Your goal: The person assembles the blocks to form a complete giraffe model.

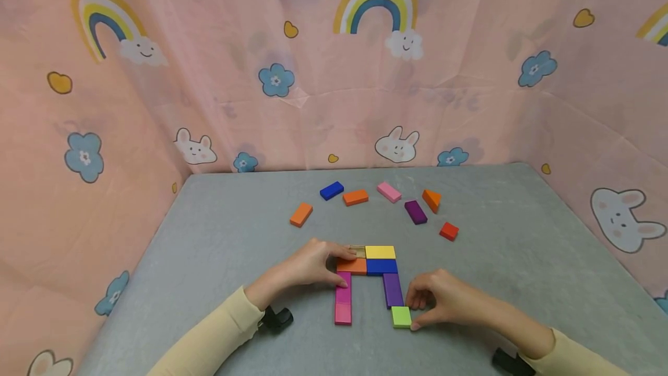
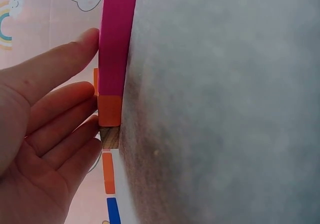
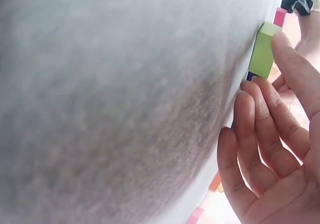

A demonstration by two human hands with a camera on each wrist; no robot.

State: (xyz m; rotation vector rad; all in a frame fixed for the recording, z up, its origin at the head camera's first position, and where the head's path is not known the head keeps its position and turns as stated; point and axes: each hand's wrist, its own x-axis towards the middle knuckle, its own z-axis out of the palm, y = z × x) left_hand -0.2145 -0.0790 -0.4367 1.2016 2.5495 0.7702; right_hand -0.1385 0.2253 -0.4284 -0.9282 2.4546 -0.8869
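My left hand (image 1: 313,263) rests against the left side of a flat row of blocks. Its thumb touches a magenta block (image 2: 116,44), and its fairly straight fingers lie by an orange block (image 1: 352,267) and a wooden block (image 1: 358,250). My right hand (image 1: 446,297) pinches a lime green block (image 1: 401,317) between thumb and index finger at its right side. That block stands against the lower end of a purple block (image 1: 393,290). Above are a blue block (image 1: 381,267) and a yellow block (image 1: 380,252). A pink block (image 1: 342,314) continues below the magenta one.
Loose blocks lie in an arc farther back: orange (image 1: 301,214), blue (image 1: 331,190), a second orange (image 1: 356,197), light pink (image 1: 389,191), dark purple (image 1: 416,212), an orange triangle (image 1: 432,200) and red (image 1: 449,231). A patterned pink curtain (image 1: 323,115) borders the grey table (image 1: 235,213).
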